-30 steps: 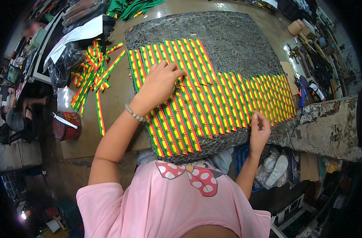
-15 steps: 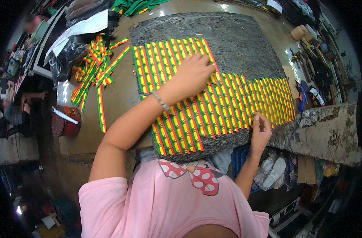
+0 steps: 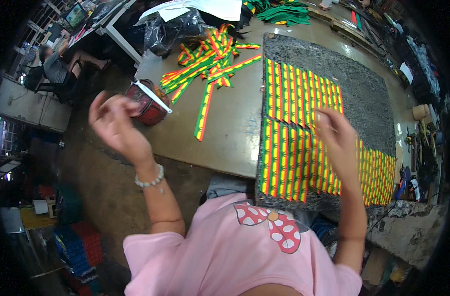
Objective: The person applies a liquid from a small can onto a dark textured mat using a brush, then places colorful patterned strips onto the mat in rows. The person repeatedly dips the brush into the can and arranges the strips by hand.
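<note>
My left hand (image 3: 117, 121) is raised beside a dark red tin (image 3: 150, 114), smeared by motion. Its fingers are bent and apart, and nothing shows in them. A white stick-like tool (image 3: 153, 96) lies across the tin's top. My right hand (image 3: 337, 143) hovers over or touches the striped strips, fingers loosely bent and apart, with no held thing visible. Red, yellow and green strips with dark leaf shapes (image 3: 284, 163) lie side by side in two rows on a rough dark slab (image 3: 353, 71). The hand hides part of the rows.
A tangled pile of similar strips (image 3: 217, 52) lies on the shiny table (image 3: 230, 118), left of the slab. Behind it are black plastic (image 3: 173, 34) and a white sheet (image 3: 193, 7). Green strips (image 3: 284, 14) lie farther back. Another person (image 3: 57, 64) sits far left.
My left hand has left the strips and swung left to the tin. My right hand has moved up over the rows. The view has turned left, so the slab appears farther right.
</note>
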{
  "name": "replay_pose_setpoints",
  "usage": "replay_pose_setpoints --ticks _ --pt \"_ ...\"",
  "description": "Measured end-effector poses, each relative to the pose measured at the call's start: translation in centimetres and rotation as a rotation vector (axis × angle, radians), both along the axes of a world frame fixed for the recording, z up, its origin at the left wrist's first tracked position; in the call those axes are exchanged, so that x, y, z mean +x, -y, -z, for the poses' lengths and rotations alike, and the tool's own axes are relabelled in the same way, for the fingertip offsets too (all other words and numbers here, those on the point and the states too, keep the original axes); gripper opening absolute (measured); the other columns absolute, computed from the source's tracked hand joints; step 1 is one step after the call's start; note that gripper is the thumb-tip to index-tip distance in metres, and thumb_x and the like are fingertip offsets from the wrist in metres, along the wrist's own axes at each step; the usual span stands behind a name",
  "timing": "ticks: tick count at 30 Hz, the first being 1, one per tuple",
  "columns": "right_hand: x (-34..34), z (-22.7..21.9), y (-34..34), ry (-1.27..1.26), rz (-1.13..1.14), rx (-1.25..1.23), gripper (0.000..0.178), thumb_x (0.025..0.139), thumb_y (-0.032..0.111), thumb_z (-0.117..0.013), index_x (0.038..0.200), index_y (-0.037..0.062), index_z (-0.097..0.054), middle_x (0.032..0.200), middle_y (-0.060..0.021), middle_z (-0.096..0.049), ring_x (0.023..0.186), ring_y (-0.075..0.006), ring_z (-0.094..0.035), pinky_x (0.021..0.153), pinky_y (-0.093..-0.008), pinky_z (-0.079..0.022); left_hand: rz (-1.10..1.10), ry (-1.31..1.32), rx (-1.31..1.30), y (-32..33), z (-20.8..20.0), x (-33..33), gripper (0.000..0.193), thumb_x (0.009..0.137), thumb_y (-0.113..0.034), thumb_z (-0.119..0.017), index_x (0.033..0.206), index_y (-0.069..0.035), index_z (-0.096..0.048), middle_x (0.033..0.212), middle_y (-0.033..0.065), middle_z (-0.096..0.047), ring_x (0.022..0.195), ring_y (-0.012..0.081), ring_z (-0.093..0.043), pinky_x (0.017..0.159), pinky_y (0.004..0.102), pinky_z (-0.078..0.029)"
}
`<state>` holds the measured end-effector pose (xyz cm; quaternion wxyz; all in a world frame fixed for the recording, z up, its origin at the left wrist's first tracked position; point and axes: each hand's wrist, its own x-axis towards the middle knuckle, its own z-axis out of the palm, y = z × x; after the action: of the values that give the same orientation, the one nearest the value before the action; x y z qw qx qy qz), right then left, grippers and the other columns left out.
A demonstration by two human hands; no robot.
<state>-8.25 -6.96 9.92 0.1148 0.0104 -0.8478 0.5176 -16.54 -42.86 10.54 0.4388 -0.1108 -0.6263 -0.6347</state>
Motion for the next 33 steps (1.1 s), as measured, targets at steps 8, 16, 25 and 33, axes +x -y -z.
replay_pose_setpoints --ticks 8,16,25,33 --pt "-13.2 3.5 27.2 0.162 -0.493 0.286 0.048 0.099 0.041 -0.040 0.108 -0.0041 -0.053 0.092 -0.0256 -0.064 0.085 -0.0434 -0.062 0.077 -0.0518 -0.049 -0.321 0.213 -0.474 9.5 7.2 -3.9 0.051 0.085 -0.021 -0.068 0.120 -0.004 -0.035 0.132 0.0159 -0.045 0.119 0.0248 -0.044 0.102 0.0411 -0.034" --pt "-13.0 4.5 22.9 -0.152 -0.314 -0.161 0.029 0.102 0.030 -0.040 0.097 0.0020 -0.046 0.065 -0.0133 -0.053 0.059 -0.0295 -0.055 0.057 -0.0425 -0.042 -0.109 0.398 -0.637 9.2 6.6 -4.9 0.083 0.066 -0.024 -0.087 0.125 -0.005 -0.032 0.134 0.0208 -0.042 0.120 0.0276 -0.045 0.103 0.0373 -0.036" --pt "0.9 3.2 10.9 0.137 -0.162 -1.070 0.030 0.104 0.032 -0.033 0.090 0.0067 -0.041 0.072 -0.0022 -0.045 0.058 -0.0115 -0.049 0.057 -0.0247 -0.044 0.204 0.339 -0.470 3.5 1.4 -1.2 0.049 0.073 -0.008 -0.072 0.112 -0.007 -0.042 0.133 0.0156 -0.044 0.123 0.0270 -0.044 0.105 0.0407 -0.035" --pt "12.3 -7.9 4.5 -1.765 0.301 -0.259 0.002 0.084 0.003 -0.053 0.085 0.0022 -0.054 0.087 -0.0043 -0.055 0.084 -0.0172 -0.053 0.085 -0.0346 -0.044 0.200 0.411 -0.916 -9.1 3.2 1.6 0.068 0.060 -0.020 -0.083 0.114 -0.008 -0.043 0.129 0.0160 -0.044 0.123 0.0355 -0.039 0.105 0.0454 -0.030"
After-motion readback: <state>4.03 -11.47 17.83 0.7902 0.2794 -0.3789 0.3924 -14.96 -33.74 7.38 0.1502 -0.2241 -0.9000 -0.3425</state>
